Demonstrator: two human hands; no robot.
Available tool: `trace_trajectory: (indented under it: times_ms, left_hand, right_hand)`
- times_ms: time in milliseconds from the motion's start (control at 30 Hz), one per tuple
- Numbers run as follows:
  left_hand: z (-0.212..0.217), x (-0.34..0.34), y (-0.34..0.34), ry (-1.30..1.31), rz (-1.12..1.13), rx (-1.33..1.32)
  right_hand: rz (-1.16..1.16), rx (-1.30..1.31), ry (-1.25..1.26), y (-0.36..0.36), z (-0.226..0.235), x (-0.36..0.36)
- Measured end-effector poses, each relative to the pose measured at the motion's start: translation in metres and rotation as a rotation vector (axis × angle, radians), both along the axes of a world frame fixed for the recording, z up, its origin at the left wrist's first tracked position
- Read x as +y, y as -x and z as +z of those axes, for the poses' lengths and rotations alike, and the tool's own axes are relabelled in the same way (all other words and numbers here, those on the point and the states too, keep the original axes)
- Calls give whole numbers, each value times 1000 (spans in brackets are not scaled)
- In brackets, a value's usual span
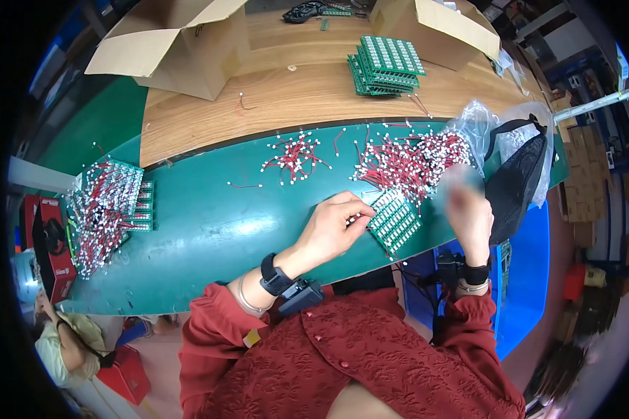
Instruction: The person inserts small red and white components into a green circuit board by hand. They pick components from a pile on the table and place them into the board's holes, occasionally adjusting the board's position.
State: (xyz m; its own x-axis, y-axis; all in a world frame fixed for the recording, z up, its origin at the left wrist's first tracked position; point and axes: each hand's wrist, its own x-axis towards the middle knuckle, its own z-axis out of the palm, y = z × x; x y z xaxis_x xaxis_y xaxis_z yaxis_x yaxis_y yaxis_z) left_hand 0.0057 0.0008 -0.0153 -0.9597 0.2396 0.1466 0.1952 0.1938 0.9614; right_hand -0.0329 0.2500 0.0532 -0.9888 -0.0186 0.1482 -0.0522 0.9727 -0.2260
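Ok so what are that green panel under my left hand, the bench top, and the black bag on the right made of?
The green panel looks like rigid circuit board, matte green with rows of small pale parts. The bench top seems a smooth teal mat, faintly glossy, laid beside bare wood planks with visible grain. The black bag looks like soft mesh fabric, see-through in places.

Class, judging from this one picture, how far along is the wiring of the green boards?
Done: a stack of wired boards at far left. In hand: the left hand steadies one green board; the right hand is blurred. Left: loose red leads and a bare board stack.
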Motion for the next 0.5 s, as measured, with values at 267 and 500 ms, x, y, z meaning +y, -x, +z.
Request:
trace_trajectory:
  times_ms: [267,500]
  left_hand:
    - [1,1,2,20,-17,40]
    - [11,0,-1,23,-78,72]
  right_hand:
    - [100,-379,1214,4,-22,-7]
    - [122,-539,1295,4,-33,-29]
